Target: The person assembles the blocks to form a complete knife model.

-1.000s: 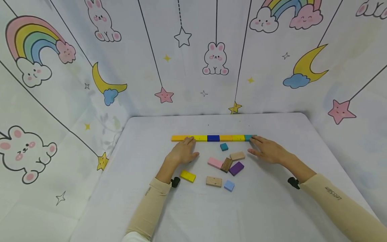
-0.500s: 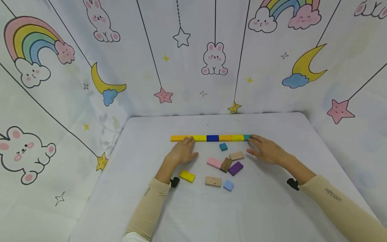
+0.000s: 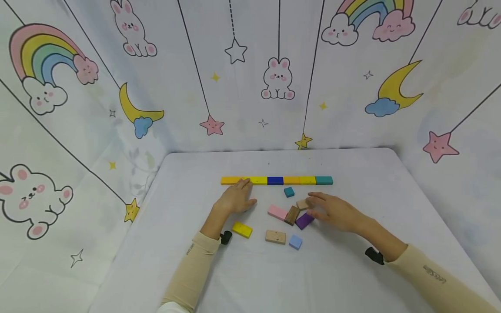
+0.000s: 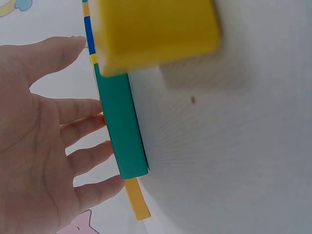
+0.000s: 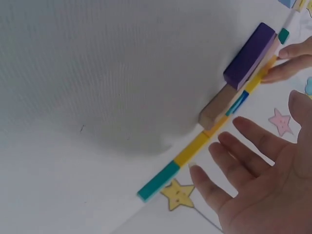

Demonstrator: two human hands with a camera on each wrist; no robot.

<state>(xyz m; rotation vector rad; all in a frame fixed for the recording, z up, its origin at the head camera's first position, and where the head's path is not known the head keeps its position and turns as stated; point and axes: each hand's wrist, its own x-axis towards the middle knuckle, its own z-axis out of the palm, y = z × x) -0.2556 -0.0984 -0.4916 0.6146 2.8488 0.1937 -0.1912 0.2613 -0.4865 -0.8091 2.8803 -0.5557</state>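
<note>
A straight row of coloured blocks (image 3: 275, 181) runs across the far part of the table, ending at the right in a teal block (image 3: 324, 180). My left hand (image 3: 235, 198) lies with extended fingertips at the row's left part. In the left wrist view a green block (image 4: 122, 126) sits by its fingers; the hand hides it in the head view. My right hand (image 3: 338, 213), fingers loosely spread, is at a tan block (image 3: 302, 204) and a purple block (image 3: 304, 221), partly covering both. In the right wrist view, nothing is between its fingers.
Nearer than the row lie a small teal block (image 3: 289, 192), a pink block (image 3: 277, 212) and a brown block (image 3: 292, 215). Closer to the person are a yellow block (image 3: 242, 230), another tan block (image 3: 275, 237) and a light blue block (image 3: 295, 242). A patterned curtain (image 3: 242, 100) stands behind the table.
My right hand has left the teal end of the row and moved left and nearer, to the tan and purple blocks. The teal block now shows whole. My left hand stays in place.
</note>
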